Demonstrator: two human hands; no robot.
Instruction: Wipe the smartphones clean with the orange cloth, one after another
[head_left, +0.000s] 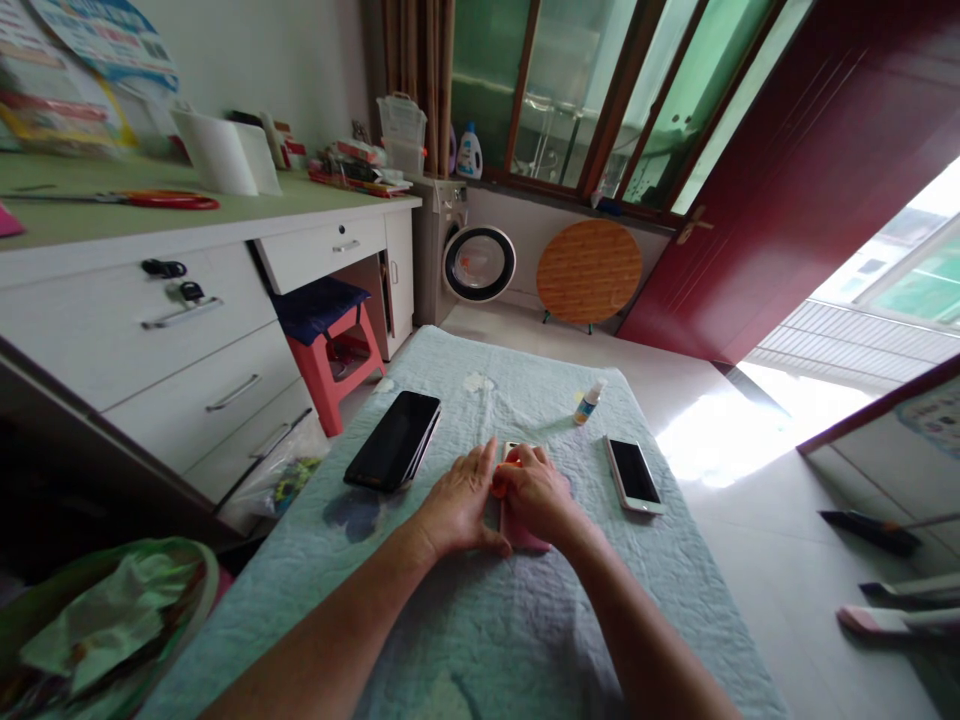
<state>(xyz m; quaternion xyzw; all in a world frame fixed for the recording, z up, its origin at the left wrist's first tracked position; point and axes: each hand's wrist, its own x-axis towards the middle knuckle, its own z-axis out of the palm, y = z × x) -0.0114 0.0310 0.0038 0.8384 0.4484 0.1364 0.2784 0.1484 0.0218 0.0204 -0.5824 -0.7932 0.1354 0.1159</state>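
A pink phone (528,540) lies on the cloth-covered table in front of me, mostly hidden beneath my hands. My left hand (459,505) rests along its left edge, fingers stretched towards the far end and thumb spread near the close end. Over the phone, my right hand (538,490) is closed on a small orange object (501,480), pressed low against the phone; its kind is hidden by the fingers. Left of my hands is a stack of black-screened phones (396,440). A white phone (634,474) lies to the right, and a small spray bottle (589,402) stands beyond it.
A pale green quilted cloth (480,640) covers the table. To the left are a white drawer desk (202,370), a pink stool (337,370) and a lined waste bin (202,580). Further off stand a washing machine (431,235) with its door open and a round wooden tabletop (589,270).
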